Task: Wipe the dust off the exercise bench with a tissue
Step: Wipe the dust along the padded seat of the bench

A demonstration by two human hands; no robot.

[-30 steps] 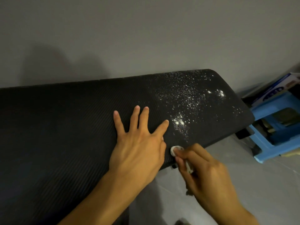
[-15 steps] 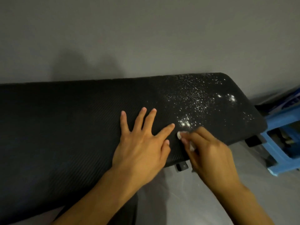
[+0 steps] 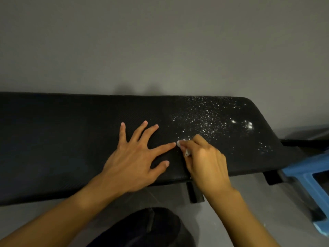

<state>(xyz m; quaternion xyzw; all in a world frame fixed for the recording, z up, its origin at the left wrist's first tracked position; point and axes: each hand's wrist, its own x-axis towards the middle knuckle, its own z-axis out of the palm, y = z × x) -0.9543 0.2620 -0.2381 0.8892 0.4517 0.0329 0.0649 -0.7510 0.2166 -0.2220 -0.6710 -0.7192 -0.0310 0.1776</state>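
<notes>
Bench [image 3: 71, 139], black, padded. Dust [image 3: 204, 120], white specks: on the bench's right end. Left hand [image 3: 131, 161]: flat on the bench's middle, fingers spread. Right hand [image 3: 204, 157]: pinches a small white tissue [image 3: 179, 142] against the bench, right of middle. Blue stool [image 3: 306, 173]: right of the bench.

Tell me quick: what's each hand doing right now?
Left hand: open, fingers spread flat on the bench.
Right hand: closed, pinching the tissue.
</notes>
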